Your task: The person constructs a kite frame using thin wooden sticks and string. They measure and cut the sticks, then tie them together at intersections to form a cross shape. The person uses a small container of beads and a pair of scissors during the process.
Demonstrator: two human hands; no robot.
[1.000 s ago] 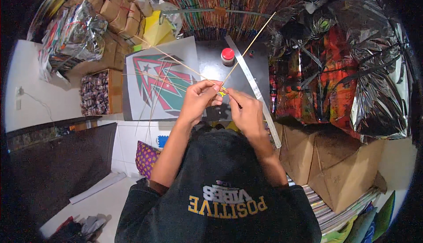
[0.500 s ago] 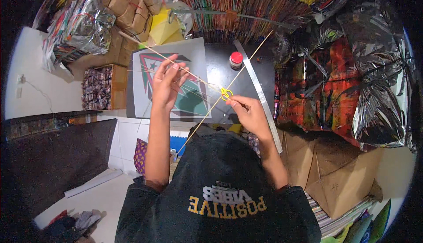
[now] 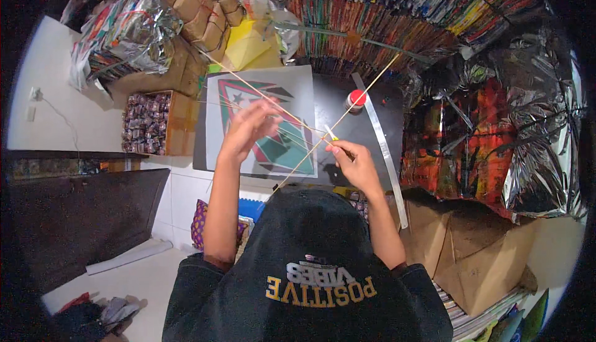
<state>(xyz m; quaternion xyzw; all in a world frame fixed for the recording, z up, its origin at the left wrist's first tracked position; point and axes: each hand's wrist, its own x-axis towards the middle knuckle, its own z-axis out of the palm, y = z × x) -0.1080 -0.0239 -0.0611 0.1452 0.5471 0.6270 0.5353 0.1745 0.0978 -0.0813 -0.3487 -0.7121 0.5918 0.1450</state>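
Two thin, light-brown sticks (image 3: 372, 84) cross above a dark table (image 3: 323, 81). My right hand (image 3: 357, 168) is closed in a pinch on them close to the crossing. My left hand (image 3: 245, 131) is raised beside the upper-left stick; its fingers are smeared by motion, so I cannot tell whether it grips anything. Below it lies a white sheet (image 3: 304, 84) with a green, black and red angular design and a star. A yellow-handled pair of scissors (image 3: 334, 136) shows just behind the crossing, mostly hidden by my right hand.
A red-lidded jar (image 3: 356, 97) stands beside a long metal ruler (image 3: 380, 137) on the table. Stacked bundles (image 3: 366, 7) line the back. Black-and-red wrapped packs (image 3: 459, 137) and a cardboard box (image 3: 478, 267) are at the right, a box of small packets (image 3: 149, 121) at the left.
The view has shifted, moving the table and its contents right and down in the picture. My left hand's fingers have moved and blurred. The scissors' yellow loops are now mostly covered.
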